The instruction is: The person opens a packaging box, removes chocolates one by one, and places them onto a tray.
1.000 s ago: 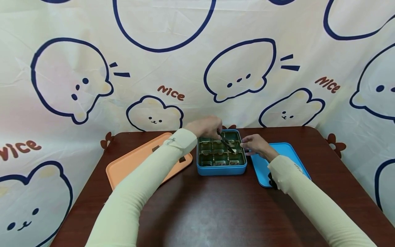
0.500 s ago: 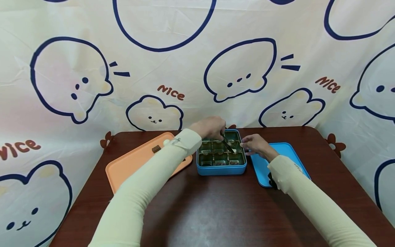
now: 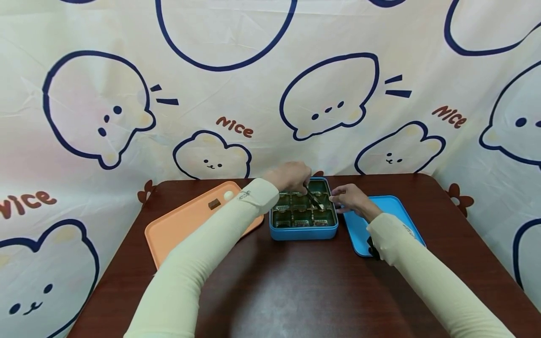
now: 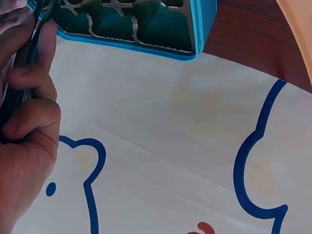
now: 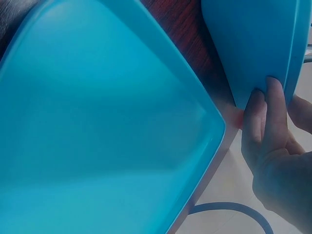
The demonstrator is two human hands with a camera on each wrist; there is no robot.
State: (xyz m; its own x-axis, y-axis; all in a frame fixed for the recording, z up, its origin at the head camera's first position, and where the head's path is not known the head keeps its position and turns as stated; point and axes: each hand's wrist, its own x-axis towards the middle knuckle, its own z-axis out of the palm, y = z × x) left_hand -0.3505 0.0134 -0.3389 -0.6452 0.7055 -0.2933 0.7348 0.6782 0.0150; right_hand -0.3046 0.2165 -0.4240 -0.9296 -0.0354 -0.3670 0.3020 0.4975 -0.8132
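My left hand [image 3: 291, 176] is over the back left of a blue box [image 3: 303, 234] with a divided dark green inside. It grips black tongs [image 3: 313, 199] that slant down into a right-hand compartment, their tips by something small and pale. In the left wrist view the fingers [image 4: 39, 83] curl round the tongs, and part of the box's compartments shows at the top. My right hand [image 3: 348, 199] holds the right wall of the box at the rim. Its fingers lie along the outer wall in the right wrist view, with the thumb side at the rim.
An orange tray [image 3: 177, 230] lies left of the box, bearing a brown block [image 3: 214, 203] and a white round piece [image 3: 228, 195]; my left forearm covers part of it. Right of the box, a blue lid [image 3: 390, 206] lies on the brown table [image 3: 296, 281], under my right wrist.
My left hand and forearm have shifted slightly right, uncovering the brown block and white piece while hiding another dark piece on the tray. The right hand and box have stayed put.
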